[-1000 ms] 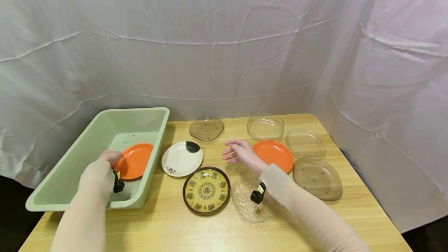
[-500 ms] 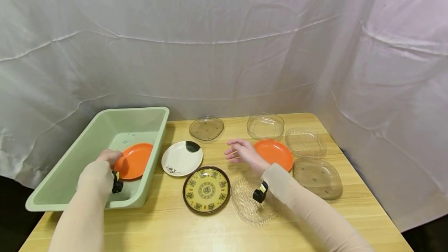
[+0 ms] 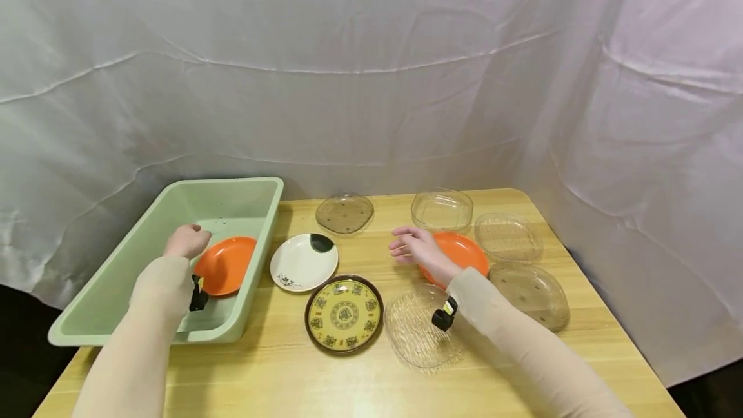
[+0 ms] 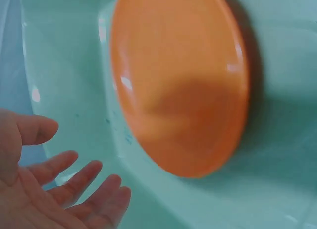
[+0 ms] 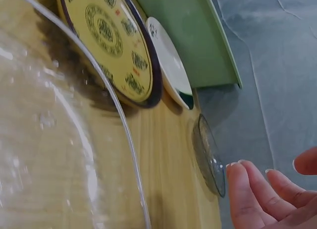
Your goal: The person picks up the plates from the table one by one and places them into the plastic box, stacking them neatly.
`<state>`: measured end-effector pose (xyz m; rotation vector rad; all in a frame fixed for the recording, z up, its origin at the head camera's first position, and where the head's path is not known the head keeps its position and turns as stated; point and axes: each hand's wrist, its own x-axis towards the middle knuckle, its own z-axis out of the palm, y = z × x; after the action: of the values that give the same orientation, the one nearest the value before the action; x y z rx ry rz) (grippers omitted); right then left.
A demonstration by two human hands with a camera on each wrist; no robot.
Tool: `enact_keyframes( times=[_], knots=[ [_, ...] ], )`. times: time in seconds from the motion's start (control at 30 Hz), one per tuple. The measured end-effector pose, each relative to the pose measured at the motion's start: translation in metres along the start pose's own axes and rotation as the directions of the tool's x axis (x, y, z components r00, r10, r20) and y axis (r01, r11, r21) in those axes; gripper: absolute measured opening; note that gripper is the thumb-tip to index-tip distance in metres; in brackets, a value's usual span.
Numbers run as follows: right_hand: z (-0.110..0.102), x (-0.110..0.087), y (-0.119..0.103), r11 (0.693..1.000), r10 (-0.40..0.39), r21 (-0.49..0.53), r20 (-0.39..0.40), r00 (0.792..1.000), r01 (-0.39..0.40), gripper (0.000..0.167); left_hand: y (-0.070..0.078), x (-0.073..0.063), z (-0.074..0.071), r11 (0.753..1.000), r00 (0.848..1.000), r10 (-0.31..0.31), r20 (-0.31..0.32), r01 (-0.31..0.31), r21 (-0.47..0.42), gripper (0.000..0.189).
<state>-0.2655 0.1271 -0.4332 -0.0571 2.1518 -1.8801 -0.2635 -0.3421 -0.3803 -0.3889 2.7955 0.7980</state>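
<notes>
An orange plate (image 3: pixel 227 266) lies inside the green plastic tub (image 3: pixel 268 237), toward its right wall. Over the tub, just left of that plate, my left hand (image 3: pixel 187 242) is empty; the left wrist view shows its fingers (image 4: pixel 74 189) spread loosely, apart from the plate. My right hand (image 3: pixel 419 249) hovers above the table with relaxed fingers and nothing in it. Behind its wrist, a second orange plate (image 3: pixel 461 253) is partly covered by the hand. Beneath the right forearm sits a clear textured glass plate (image 3: pixel 415 331), which fills the left of the right wrist view.
A yellow patterned plate with a dark rim (image 3: pixel 345 315) and a white plate with a dark green patch (image 3: pixel 298 263) lie beside the tub. Brownish glass plates (image 3: pixel 345 213) and clear glass dishes (image 3: pixel 444 211) stand at the back and right. A grey curtain (image 3: pixel 348 121) hangs behind.
My left hand has let go of the orange plate in the tub and moved slightly up and away from it. The right hand has drifted a little to the right.
</notes>
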Motion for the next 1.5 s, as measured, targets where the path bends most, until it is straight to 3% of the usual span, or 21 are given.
enact_keyframes(
  times=[0.07,0.17,0.53,0.8,1.07,1.3,1.4,1.5],
  knots=[
    [-0.005,0.001,0.0,0.999,-0.017,-0.029,-0.007,1.0,0.017,0.037,0.006,0.012,-0.002,1.0,1.0,0.002,-0.009,-0.002,0.012,0.066],
    [-0.013,0.001,0.0,0.997,-0.04,-0.07,-0.021,0.999,0.039,0.038,0.018,0.017,-0.004,0.998,0.997,0.052,-0.054,-0.051,0.027,0.065],
    [-0.047,-0.002,0.005,0.974,-0.123,-0.193,-0.033,0.992,0.115,0.04,0.091,0.011,0.002,0.969,0.953,0.246,-0.175,-0.244,0.03,0.062],
    [-0.076,-0.006,0.01,0.922,-0.195,-0.358,-0.098,0.976,0.148,0.04,0.136,0.002,0.012,0.939,0.918,0.345,-0.198,-0.337,0.073,0.06],
    [-0.097,-0.009,0.008,0.814,-0.275,-0.556,-0.118,0.954,0.166,0.039,0.175,-0.008,0.028,0.902,0.873,0.431,-0.23,-0.41,0.134,0.06],
    [-0.112,-0.007,0.013,0.738,-0.308,-0.646,-0.065,0.949,0.196,0.044,0.198,-0.013,0.06,0.866,0.841,0.498,-0.21,-0.469,0.172,0.06],
    [-0.119,-0.006,0.017,0.676,-0.326,-0.708,-0.039,0.945,0.204,0.045,0.206,-0.014,0.078,0.849,0.831,0.524,-0.187,-0.492,0.193,0.06],
    [-0.124,-0.005,0.02,0.594,-0.339,-0.778,-0.013,0.941,0.204,0.046,0.21,-0.015,0.097,0.828,0.821,0.549,-0.157,-0.509,0.235,0.06]
  ],
)
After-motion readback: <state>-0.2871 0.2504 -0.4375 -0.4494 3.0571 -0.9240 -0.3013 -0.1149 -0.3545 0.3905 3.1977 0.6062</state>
